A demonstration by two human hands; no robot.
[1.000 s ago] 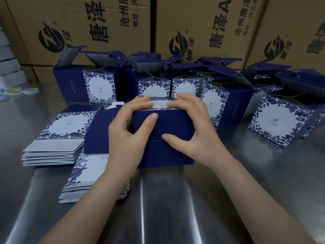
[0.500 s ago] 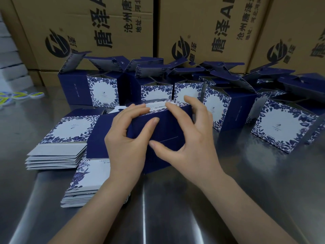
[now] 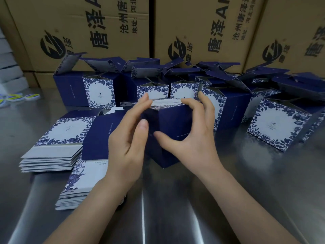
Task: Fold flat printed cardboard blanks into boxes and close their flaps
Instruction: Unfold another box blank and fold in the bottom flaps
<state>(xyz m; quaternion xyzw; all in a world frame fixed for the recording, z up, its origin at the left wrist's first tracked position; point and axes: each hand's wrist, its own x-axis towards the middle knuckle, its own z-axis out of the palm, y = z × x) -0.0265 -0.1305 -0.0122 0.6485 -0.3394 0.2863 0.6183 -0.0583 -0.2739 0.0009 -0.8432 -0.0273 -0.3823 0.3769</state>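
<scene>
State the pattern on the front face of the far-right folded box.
The folded box has a white centre framed by navy leaf print; head view.

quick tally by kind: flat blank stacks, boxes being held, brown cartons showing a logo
stacks of flat blue-and-white printed cardboard blanks: 2
dark blue cardboard box held by left hand and right hand: 1
brown corrugated cartons with a black round logo: 3
total: 6

Steel table [image 3: 263, 199], two stacks of flat blanks [image 3: 51, 155] at left, folded boxes [image 3: 281, 127] with open tops across back
</scene>
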